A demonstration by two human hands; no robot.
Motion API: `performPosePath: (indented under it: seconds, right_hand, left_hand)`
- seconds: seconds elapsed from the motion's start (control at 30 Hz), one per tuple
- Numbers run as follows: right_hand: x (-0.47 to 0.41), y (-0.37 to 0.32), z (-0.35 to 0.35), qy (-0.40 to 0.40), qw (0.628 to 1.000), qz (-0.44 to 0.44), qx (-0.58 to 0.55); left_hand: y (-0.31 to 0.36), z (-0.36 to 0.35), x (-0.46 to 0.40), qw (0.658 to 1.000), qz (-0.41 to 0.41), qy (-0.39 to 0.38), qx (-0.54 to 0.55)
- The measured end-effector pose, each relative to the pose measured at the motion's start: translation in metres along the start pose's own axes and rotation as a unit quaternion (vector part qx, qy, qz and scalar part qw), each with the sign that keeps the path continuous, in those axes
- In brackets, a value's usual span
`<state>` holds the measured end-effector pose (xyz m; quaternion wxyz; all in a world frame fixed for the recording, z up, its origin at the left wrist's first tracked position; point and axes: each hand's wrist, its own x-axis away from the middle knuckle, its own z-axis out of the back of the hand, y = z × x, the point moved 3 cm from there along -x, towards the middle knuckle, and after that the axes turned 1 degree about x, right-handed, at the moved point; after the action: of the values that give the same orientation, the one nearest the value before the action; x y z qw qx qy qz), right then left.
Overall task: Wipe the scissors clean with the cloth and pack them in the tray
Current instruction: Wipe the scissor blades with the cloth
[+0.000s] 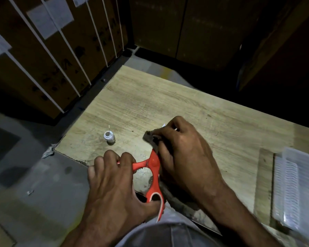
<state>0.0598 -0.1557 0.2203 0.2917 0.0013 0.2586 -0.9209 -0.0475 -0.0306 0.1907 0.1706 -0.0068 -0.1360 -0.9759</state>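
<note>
Scissors (153, 168) between hands: L grips handles, R (blurred) prob. clamps cloth (151, 138).

Red scissors (154, 172), grey cloth (151, 138)

No legible text: carton labels (50, 18) and dark carton prints too blurred.

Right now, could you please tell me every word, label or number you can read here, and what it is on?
None can be read.
Paper labels on the cardboard boxes: print too blurred.
Dark markings on the boxes: smeared, illegible.
Small bottle, scissors, tray: no text visible.
</note>
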Motion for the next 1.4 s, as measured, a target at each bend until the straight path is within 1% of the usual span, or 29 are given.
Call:
performPosePath:
  seconds: [0.1,0.2,0.27,0.37,0.43,0.47,0.53,0.6,0.67,0.7,0.83,0.97,1.2,1.3,1.4]
  right_hand:
    - [-0.011,0.016,0.006,0.040,0.998,-0.043,-0.036]
    - [-0.023,0.028,0.009,0.031,0.998,-0.054,-0.021]
    - [-0.031,0.040,0.013,0.041,0.997,-0.071,-0.010]
    - [-0.033,0.056,0.033,0.121,0.984,-0.113,-0.072]
    - [-0.021,0.052,0.050,0.166,0.976,-0.104,-0.090]
    - [-0.012,0.048,0.056,0.174,0.976,-0.090,-0.095]
    - [0.010,0.034,0.057,0.154,0.980,-0.064,-0.110]
    - [0.028,0.020,0.039,0.091,0.988,-0.046,-0.119]
    - [0.037,0.008,0.015,0.037,0.995,-0.029,-0.090]
    - [0.038,0.004,0.006,0.026,0.997,-0.022,-0.073]
    - [0.029,0.003,-0.007,0.013,0.998,-0.018,-0.064]
    - [0.017,0.003,-0.009,0.023,0.999,-0.011,-0.030]
    - [-0.011,0.015,-0.006,0.013,1.000,-0.021,0.004]
    - [-0.022,0.017,-0.003,-0.014,0.999,-0.026,0.028]
    - [-0.027,0.018,0.000,-0.018,0.999,-0.022,0.036]
  left_hand:
    - [0.000,0.000,0.000,1.000,-0.011,0.004,0.000]
    - [-0.001,0.000,-0.001,1.000,-0.008,-0.002,0.001]
    - [-0.001,0.002,-0.002,1.000,0.003,-0.014,0.002]
    - [0.000,0.002,-0.004,0.997,0.033,-0.072,-0.012]
    - [-0.002,0.004,-0.005,0.997,0.044,-0.066,-0.005]
    - [-0.003,0.004,-0.005,0.997,0.046,-0.056,0.001]
    - [-0.005,0.002,-0.007,0.996,0.055,-0.075,-0.003]
    - [-0.005,0.000,-0.009,0.995,0.057,-0.078,-0.001]
    - [-0.002,-0.001,-0.011,0.996,0.053,-0.068,0.004]
    - [-0.002,-0.002,-0.011,0.997,0.048,-0.059,0.007]
    - [0.000,-0.002,-0.012,0.999,0.029,-0.035,-0.005]
    - [0.001,-0.002,-0.012,1.000,0.013,-0.007,-0.013]
    - [0.002,0.000,-0.008,1.000,0.001,0.009,-0.018]
    - [0.001,0.001,-0.009,1.000,-0.001,0.016,-0.016]
    - [0.001,0.001,-0.008,1.000,-0.004,0.017,-0.012]
